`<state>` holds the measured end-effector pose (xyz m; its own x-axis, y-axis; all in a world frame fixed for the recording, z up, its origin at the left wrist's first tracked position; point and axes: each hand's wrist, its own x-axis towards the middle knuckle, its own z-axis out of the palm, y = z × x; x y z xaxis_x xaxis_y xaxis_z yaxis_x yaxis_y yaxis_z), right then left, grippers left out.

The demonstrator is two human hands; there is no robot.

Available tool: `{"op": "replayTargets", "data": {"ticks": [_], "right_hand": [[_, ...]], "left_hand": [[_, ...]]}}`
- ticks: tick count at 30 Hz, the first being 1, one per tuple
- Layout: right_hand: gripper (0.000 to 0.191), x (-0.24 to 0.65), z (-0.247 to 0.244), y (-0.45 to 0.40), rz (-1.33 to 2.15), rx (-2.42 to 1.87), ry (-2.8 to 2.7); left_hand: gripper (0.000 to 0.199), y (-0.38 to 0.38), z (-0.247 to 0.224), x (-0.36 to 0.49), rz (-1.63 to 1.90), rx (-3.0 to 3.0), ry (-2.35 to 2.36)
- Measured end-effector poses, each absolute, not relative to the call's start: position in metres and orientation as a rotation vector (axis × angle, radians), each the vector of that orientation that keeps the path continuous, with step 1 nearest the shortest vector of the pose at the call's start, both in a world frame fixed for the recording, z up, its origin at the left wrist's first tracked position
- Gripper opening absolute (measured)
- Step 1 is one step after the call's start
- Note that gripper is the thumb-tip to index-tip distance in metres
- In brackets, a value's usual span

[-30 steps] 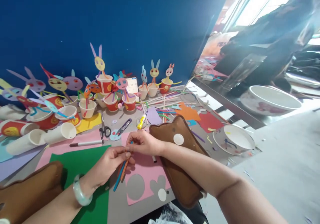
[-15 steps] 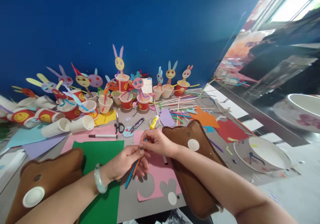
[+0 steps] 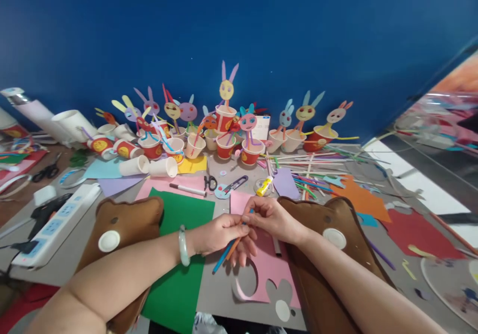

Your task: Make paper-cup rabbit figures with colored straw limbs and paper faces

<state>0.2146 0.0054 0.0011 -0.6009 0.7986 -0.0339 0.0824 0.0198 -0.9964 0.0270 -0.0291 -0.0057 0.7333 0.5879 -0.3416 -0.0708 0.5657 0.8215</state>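
My left hand (image 3: 226, 233), with a pale bangle at the wrist, pinches a blue pipe cleaner (image 3: 221, 261) and an orange pipe cleaner (image 3: 233, 249). Their lower ends slant down and left over the table. My right hand (image 3: 274, 219) meets it, thumb and index finger closed on the upper ends of the same two pipe cleaners; its other fingers are loosely spread below. Under and beside the hands lies a pink sheet (image 3: 263, 274) with round and rabbit-shaped cutouts. A green sheet (image 3: 175, 294) is under my left wrist.
Paper cups with rabbit figures (image 3: 226, 145) line the blue wall. Brown bear-shaped cushions (image 3: 129, 214) lie under both forearms. Scissors (image 3: 210, 182), a glue stick (image 3: 264, 186), a marker (image 3: 187, 189), an orange sheet (image 3: 362, 199), a red sheet (image 3: 421, 234) and a power strip (image 3: 56, 227) lie around.
The camera view has turned left, so the scene sits farther right and the power strip shows. Both hands keep nearly the same pinch on the pipe cleaners.
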Motion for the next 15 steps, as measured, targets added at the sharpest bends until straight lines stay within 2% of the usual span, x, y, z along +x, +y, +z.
{"op": "replayTargets", "data": {"ticks": [4, 8, 12, 15], "right_hand": [[0.036, 0.214, -0.001, 0.006, 1.712, -0.92, -1.708], [0.034, 0.21, -0.002, 0.006, 1.641, -0.986, -1.769], [0.031, 0.207, -0.004, 0.004, 1.404, -1.051, -1.838], [0.031, 0.211, -0.004, 0.006, 1.037, -1.131, -1.801]], "left_hand": [[0.035, -0.028, -0.008, 0.026, 0.427, 0.89, 0.609], [0.031, -0.029, -0.012, 0.027, 0.517, 0.904, 0.685], [0.028, -0.029, -0.017, 0.029, 0.502, 0.849, 0.748], [0.024, -0.028, -0.017, 0.031, 0.517, 0.804, 0.761]]}}
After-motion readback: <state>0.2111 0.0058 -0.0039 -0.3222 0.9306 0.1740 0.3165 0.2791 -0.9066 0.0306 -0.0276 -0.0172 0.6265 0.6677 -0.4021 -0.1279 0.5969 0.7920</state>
